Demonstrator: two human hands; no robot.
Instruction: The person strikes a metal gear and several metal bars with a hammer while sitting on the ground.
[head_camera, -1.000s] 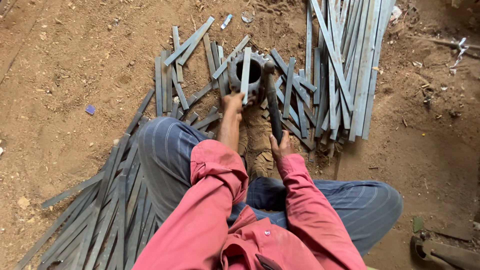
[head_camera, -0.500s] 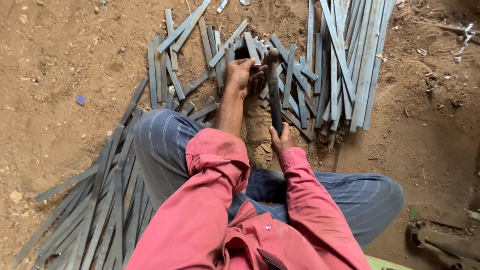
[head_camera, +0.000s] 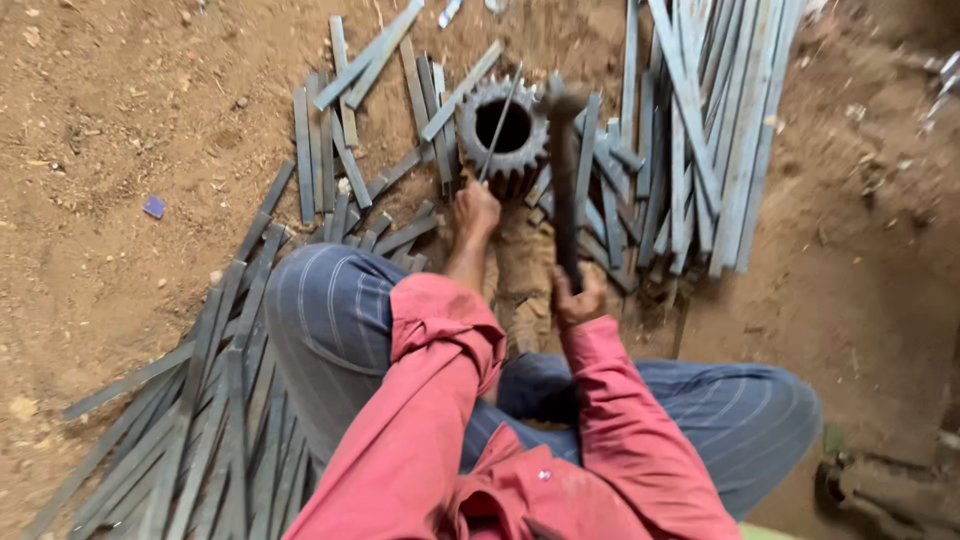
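Head view: left hand (head_camera: 476, 212) was pinched around a thin metal strip (head_camera: 498, 125), holding it slanted across the toothed gear ring (head_camera: 508, 128) on the dirt. Right hand (head_camera: 577, 300) was wrapped tight on the handle of a hammer (head_camera: 564, 180), its head up beside the ring. Grey metal strips were piled at right (head_camera: 700, 130) and at lower left (head_camera: 190, 440).
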